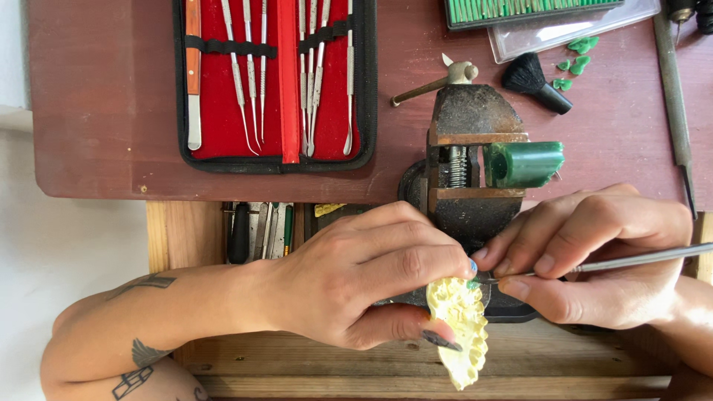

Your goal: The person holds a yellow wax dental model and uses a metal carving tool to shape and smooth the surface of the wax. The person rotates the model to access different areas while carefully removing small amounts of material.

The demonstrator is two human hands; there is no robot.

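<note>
Item: pale yellow carved piece [462, 327], scalloped along its edge, held low at centre just in front of the bench vise [466, 160]. Our left hand [356, 286] is closed round its upper end, thumb beneath and fingers above. Our right hand [594, 256] pinches a slim metal carving tool [631, 258] in a pen grip, its tip meeting the top of the piece beside a small green speck.

Nearby on the red-brown desk [111, 111]: a green wax block [526, 163] clamped in the vise; an open red-lined tool case [275, 82] of steel picks; a small black brush [535, 80]; green wax chips [575, 63]; a long file [674, 96] at the right edge.

Handling note, as we judge it: we keep the left grip firm but light, since the piece looks brittle; we brace the right fingers against the left, take short shallow strokes, and steer the tip away from the thumb
</note>
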